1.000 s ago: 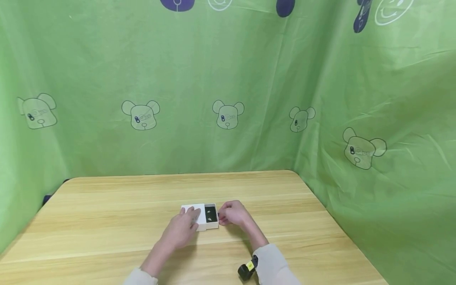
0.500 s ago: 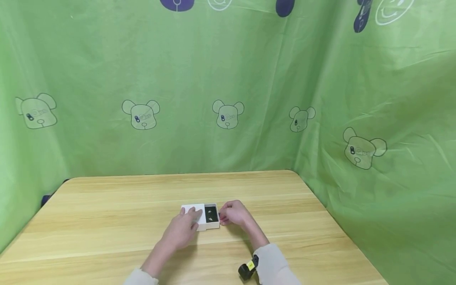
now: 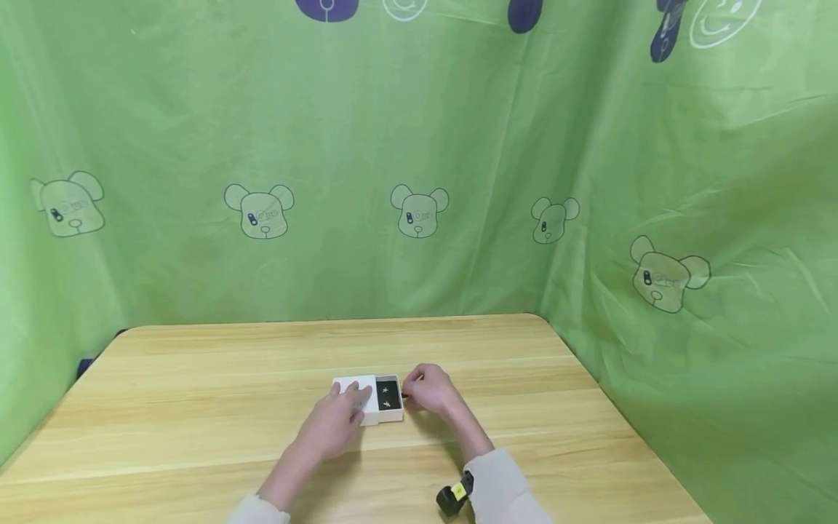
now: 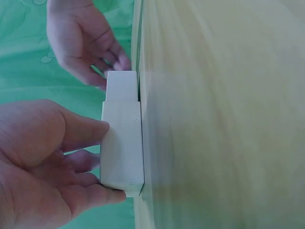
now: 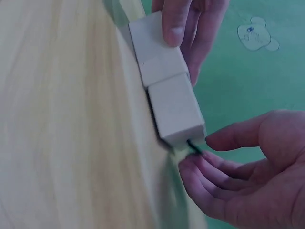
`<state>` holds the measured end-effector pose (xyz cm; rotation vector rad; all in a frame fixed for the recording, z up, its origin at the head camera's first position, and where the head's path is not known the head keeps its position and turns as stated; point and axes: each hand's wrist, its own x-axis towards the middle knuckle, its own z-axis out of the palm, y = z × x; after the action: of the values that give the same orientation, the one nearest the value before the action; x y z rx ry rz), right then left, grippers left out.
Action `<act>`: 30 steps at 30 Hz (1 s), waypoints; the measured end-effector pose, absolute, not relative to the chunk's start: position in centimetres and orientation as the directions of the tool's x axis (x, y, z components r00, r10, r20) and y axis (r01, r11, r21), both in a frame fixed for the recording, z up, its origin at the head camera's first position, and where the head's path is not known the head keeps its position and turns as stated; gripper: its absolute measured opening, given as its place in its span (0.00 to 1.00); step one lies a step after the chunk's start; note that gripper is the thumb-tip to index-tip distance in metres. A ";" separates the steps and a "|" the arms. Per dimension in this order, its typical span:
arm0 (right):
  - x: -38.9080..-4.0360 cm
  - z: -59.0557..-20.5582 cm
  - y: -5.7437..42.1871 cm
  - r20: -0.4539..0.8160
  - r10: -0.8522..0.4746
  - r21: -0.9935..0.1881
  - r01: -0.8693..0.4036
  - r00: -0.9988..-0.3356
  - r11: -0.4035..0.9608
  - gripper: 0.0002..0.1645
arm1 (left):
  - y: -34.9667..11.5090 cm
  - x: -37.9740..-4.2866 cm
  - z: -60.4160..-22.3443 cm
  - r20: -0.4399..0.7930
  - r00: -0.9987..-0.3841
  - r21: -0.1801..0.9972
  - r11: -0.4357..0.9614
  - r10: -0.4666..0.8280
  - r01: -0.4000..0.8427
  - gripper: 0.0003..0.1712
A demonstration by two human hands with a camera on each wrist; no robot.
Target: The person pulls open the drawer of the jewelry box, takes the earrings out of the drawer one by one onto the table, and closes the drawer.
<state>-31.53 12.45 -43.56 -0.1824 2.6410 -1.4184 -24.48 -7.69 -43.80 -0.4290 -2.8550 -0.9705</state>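
Observation:
A small white jewelry box [image 3: 356, 382], drawer style, lies on the wooden table. Its inner tray [image 3: 390, 415] sticks partly out to the right of the sleeve and shows a black pad [image 3: 393, 399] with two small star-shaped pieces. My left hand [image 3: 332, 426] holds the sleeve, thumb on the near side and fingers over the top. At the tray's right end, a short dark pull ribbon [image 5: 194, 147] hangs out. My right hand [image 5: 248, 176] is right beside it, thumb parted from the loosely bent fingers, and the ribbon's end reaches the fingertips.
The wooden table [image 3: 196, 393] extends around both hands. Green fabric [image 3: 340, 276] with bear prints hangs behind it and along the sides. A black wrist camera [image 3: 452, 498] with a yellow label is strapped at the right sleeve.
The tray has slid very slightly to the right out of the sleeve. My right hand has risen a little and its fingers have loosened at the ribbon. The left hand stays put.

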 end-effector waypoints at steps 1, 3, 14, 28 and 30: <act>-31.5 -43.3 12.3 -0.040 -0.155 -0.819 -0.057 -0.987 0.571 0.10 | -7.7 -24.5 -43.8 0.178 -0.956 0.583 0.757 0.235 0.295 0.25; -31.3 -42.8 12.0 0.007 -0.138 -0.793 -0.089 -0.990 0.603 0.11 | -7.7 -24.5 -43.7 0.177 -0.955 0.583 0.757 0.238 0.296 0.25; -29.6 -41.7 9.6 0.180 -0.187 -0.720 -0.259 -0.966 0.644 0.09 | -7.8 -24.5 -43.7 0.199 -0.947 0.577 0.751 0.253 0.322 0.24; -29.3 -43.5 8.3 0.181 -0.242 -0.582 -0.302 -0.953 0.755 0.06 | -7.9 -24.7 -43.9 0.216 -0.940 0.587 0.734 0.265 0.342 0.23; -29.3 -43.5 8.3 0.182 -0.241 -0.573 -0.302 -0.953 0.762 0.06 | -7.9 -24.8 -43.9 0.217 -0.939 0.586 0.734 0.266 0.343 0.23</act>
<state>-29.30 8.29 -43.55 -0.4690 3.0397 -1.0155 -24.78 -7.92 -43.93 -0.4958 -2.8145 -0.9862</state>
